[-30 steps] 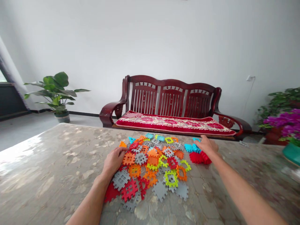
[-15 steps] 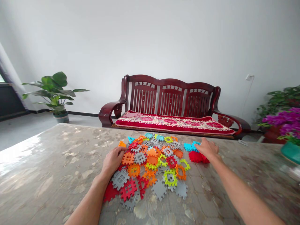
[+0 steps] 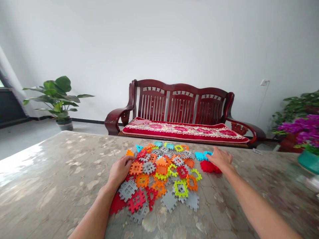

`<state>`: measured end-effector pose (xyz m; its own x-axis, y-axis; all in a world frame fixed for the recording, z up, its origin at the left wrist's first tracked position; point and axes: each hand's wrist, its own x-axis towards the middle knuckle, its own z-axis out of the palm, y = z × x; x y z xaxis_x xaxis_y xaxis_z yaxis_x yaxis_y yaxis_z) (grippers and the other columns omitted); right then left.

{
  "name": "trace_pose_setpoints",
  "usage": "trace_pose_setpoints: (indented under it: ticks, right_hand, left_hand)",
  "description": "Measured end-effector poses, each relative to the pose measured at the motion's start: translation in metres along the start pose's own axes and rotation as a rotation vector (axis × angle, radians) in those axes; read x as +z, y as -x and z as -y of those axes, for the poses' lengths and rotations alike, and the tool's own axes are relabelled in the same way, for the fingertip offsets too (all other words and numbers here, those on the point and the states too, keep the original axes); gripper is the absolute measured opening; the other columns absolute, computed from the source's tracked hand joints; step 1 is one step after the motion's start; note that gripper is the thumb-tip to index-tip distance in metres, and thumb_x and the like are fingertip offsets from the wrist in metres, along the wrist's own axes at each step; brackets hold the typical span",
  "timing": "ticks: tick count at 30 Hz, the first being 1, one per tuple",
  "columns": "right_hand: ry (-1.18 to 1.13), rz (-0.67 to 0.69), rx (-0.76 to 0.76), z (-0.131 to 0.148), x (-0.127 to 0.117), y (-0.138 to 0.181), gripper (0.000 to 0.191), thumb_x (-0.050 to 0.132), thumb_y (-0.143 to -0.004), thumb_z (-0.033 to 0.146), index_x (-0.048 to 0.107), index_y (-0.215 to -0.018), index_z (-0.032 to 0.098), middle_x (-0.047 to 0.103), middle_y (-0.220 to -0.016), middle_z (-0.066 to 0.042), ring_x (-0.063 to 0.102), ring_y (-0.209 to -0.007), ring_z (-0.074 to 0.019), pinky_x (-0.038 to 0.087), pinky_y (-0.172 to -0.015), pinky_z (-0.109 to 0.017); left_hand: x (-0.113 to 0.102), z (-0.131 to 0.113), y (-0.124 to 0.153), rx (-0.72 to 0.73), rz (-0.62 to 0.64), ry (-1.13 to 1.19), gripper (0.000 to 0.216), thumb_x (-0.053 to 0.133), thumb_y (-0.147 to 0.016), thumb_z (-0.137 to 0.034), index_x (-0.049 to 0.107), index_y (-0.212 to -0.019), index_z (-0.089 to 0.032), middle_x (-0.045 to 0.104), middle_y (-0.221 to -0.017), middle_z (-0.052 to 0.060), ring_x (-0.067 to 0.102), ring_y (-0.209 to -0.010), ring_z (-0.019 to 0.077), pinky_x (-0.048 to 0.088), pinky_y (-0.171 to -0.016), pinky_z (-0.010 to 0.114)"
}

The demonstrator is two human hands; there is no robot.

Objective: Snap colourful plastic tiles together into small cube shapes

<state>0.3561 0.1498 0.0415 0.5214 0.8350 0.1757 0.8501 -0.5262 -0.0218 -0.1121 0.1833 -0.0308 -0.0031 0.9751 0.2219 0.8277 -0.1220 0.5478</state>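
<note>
Along the left edge of the pile [image 3: 161,169]: our left hand [image 3: 121,168] rests with fingers curled toward the pieces; we cannot tell whether they pinch one.
Right of the pile, near its back: our right hand [image 3: 221,157] reaches its thumb and fingers to the blue pieces [image 3: 199,156]; we cannot tell whether they pinch one or only touch.
Red pieces [image 3: 208,166]: bunched right of the pile, just nearer us than the blue ones.
Pile make-up: jagged-edged pieces in grey, orange, red, yellow-green and blue, overlapping loosely, some solid, some with cut-out centres.
Narrow gap: a thin strip of patterned tabletop [image 3: 62,179] shows between the pile's right edge and the blue and red clusters.
Wide room: tabletop stretches broadly left of the pile, and right of it past our forearm.
Front edge: grey and red pieces end the pile between our forearms.
Far table edge: close behind the pile, with a wooden bench [image 3: 180,106] beyond.
Teal pot [image 3: 309,162]: well right of the pile, under purple flowers [image 3: 302,127].
</note>
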Motion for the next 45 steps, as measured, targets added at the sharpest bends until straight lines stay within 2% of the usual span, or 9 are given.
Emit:
trace_pose_setpoints:
  ticks: [5,8,11,19,25,31,36,40,45]
  right_hand:
    - [-0.018,-0.109,-0.057,0.007,-0.007,0.007,0.052,0.054,-0.084,0.044,0.057,-0.129,0.018,0.064,-0.124,-0.017,0.054,-0.118,-0.0354,0.039,-0.097,-0.05]
    - [-0.129,-0.114,-0.221,0.025,-0.007,0.018,0.041,0.052,-0.086,0.038,0.063,-0.122,0.021,0.067,-0.121,-0.01,0.058,-0.113,-0.0295,0.042,-0.097,-0.042]
    - [-0.317,-0.023,-0.409,0.055,-0.004,0.039,0.036,0.053,-0.086,0.032,0.067,-0.117,0.022,0.069,-0.118,-0.006,0.06,-0.11,-0.0228,0.042,-0.097,-0.034]
    - [-0.457,0.136,-0.775,0.136,-0.002,0.095,0.056,0.062,-0.079,0.04,0.058,-0.131,0.021,0.063,-0.131,-0.009,0.052,-0.123,-0.027,0.038,-0.105,-0.04]
    - [-0.453,0.214,-0.735,0.166,0.003,0.1,0.073,0.067,-0.074,0.041,0.049,-0.14,0.017,0.061,-0.131,-0.013,0.051,-0.124,-0.0302,0.04,-0.101,-0.041]
    - [-0.608,0.155,-0.703,0.172,0.004,0.106,0.067,0.069,-0.067,0.021,0.055,-0.133,0.02,0.068,-0.111,-0.007,0.058,-0.106,-0.025,0.045,-0.095,-0.035]
    - [-0.756,0.101,-0.817,0.168,0.003,0.122,0.063,0.054,-0.067,0.002,0.06,-0.126,0.024,0.069,-0.1,-0.002,0.061,-0.097,-0.0187,0.046,-0.093,-0.031]
    - [-0.826,0.129,-0.946,0.153,0.003,0.137,0.052,0.052,-0.069,0.001,0.067,-0.111,0.027,0.07,-0.101,-0.001,0.063,-0.096,-0.0174,0.049,-0.091,-0.031]
    - [-0.933,0.079,-0.832,0.125,0.009,0.14,0.039,0.048,-0.073,0.007,0.072,-0.096,0.026,0.073,-0.089,-0.001,0.067,-0.087,-0.019,0.052,-0.085,-0.033]
  left_hand:
    - [0.001,0.0,0.0,0.004,0.005,-0.005,0.033,0.041,-0.089,-0.028,0.071,-0.102,-0.027,0.073,-0.112,0.001,0.066,-0.102,0.0183,0.047,-0.091,0.026]
    - [0.0,-0.002,0.001,0.002,0.006,-0.014,0.033,0.041,-0.088,-0.027,0.071,-0.102,-0.026,0.074,-0.111,0.001,0.066,-0.102,0.0188,0.047,-0.091,0.027]
    - [-0.001,-0.003,0.001,0.002,0.008,-0.01,0.034,0.041,-0.088,-0.026,0.071,-0.103,-0.025,0.073,-0.112,0.002,0.065,-0.104,0.0191,0.046,-0.092,0.028]
    - [-0.003,-0.006,0.003,0.011,-0.001,0.009,0.031,0.043,-0.088,-0.026,0.072,-0.101,-0.026,0.074,-0.11,0.001,0.066,-0.103,0.0183,0.046,-0.091,0.026]
    - [-0.002,-0.005,0.002,-0.002,0.004,0.016,0.031,0.044,-0.088,-0.025,0.072,-0.102,-0.027,0.074,-0.111,0.001,0.065,-0.104,0.018,0.046,-0.092,0.027]
    - [-0.003,-0.007,0.003,0.001,-0.001,0.013,0.032,0.043,-0.087,-0.025,0.072,-0.102,-0.026,0.074,-0.111,0.002,0.065,-0.105,0.0189,0.046,-0.093,0.027]
    - [-0.004,-0.008,0.003,0.007,0.005,0.032,0.032,0.043,-0.088,-0.023,0.072,-0.101,-0.026,0.074,-0.112,0.001,0.065,-0.104,0.0181,0.046,-0.094,0.027]
    - [-0.003,-0.008,0.003,0.003,0.007,0.033,0.031,0.044,-0.088,-0.024,0.072,-0.101,-0.026,0.074,-0.112,0.001,0.065,-0.105,0.0182,0.046,-0.093,0.027]
    - [-0.003,-0.008,0.003,0.003,0.001,0.024,0.032,0.044,-0.087,-0.024,0.073,-0.102,-0.026,0.074,-0.111,0.001,0.066,-0.104,0.0191,0.046,-0.093,0.027]
